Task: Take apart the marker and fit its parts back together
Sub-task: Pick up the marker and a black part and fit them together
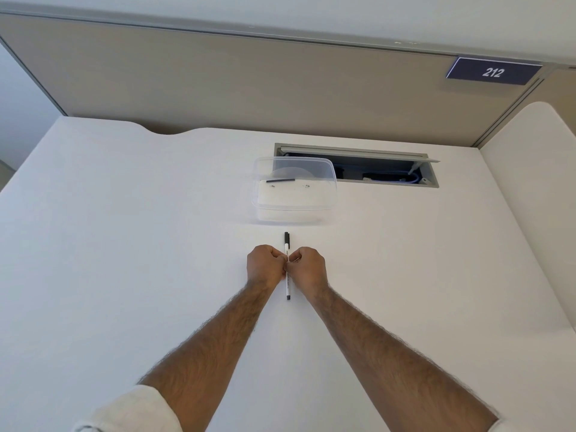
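Note:
A white marker (287,286) with a black cap at its far end and a black tip end near me lies lengthwise on the white desk (124,244). My left hand (265,265) and my right hand (308,265) press in from either side, fingers closed on the middle of its barrel. The barrel's middle is hidden by my fingers. The cap (286,237) sticks out beyond my knuckles and is still on the marker.
A clear plastic container (294,188) stands just beyond the marker, with a thin black stick (280,180) and small bits inside. Behind it an open cable hatch (374,169) is sunk into the desk. A beige partition closes the back.

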A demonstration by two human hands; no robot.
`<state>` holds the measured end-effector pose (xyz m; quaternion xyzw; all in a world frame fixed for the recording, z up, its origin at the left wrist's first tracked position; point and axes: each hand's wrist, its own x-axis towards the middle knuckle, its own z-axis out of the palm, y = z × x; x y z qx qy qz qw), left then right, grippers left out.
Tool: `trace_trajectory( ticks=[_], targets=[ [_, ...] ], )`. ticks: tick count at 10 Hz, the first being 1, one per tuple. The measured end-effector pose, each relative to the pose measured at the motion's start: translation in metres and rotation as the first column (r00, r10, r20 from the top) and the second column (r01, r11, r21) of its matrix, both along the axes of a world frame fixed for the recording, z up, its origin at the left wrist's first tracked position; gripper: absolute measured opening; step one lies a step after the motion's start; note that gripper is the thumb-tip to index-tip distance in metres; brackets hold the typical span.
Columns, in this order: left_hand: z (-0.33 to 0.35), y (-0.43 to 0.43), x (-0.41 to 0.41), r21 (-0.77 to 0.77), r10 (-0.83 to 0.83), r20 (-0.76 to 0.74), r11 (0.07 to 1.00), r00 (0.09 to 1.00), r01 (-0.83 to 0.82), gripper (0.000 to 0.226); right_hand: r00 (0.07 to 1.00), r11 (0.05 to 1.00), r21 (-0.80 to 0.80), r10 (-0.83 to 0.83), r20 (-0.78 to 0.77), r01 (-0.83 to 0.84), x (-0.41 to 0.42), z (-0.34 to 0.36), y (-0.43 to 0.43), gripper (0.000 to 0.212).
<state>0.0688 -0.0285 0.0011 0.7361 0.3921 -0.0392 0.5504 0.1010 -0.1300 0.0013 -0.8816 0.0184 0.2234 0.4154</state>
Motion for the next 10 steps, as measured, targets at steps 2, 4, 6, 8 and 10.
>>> trace_trajectory(
  ticks=[2,4,6,8,10],
  targets=[
    [0.001,0.001,0.0,0.002,-0.016,0.001,1.0,1.0,0.016,0.012,1.0,1.0,0.011,0.004,-0.019,-0.004,0.001,0.0,-0.002,0.011],
    [0.003,0.001,-0.004,-0.014,-0.014,0.003,1.0,1.0,0.014,0.015,1.0,1.0,0.031,0.002,-0.02,-0.001,0.002,-0.005,-0.007,0.019],
    [0.007,0.003,-0.01,0.007,-0.058,0.038,0.998,0.998,0.057,0.013,1.0,0.999,0.034,0.019,0.019,-0.02,-0.001,0.0,-0.015,0.015],
    [0.009,0.007,-0.024,0.296,-0.342,0.054,0.903,0.938,0.312,0.016,0.963,0.986,-0.11,0.151,0.224,-0.129,-0.01,0.001,-0.034,0.016],
    [0.011,0.011,-0.037,0.558,-0.475,-0.029,0.723,0.88,0.408,0.027,0.815,0.843,-0.454,0.465,0.345,-0.289,-0.018,0.002,-0.055,0.033]
  ],
)
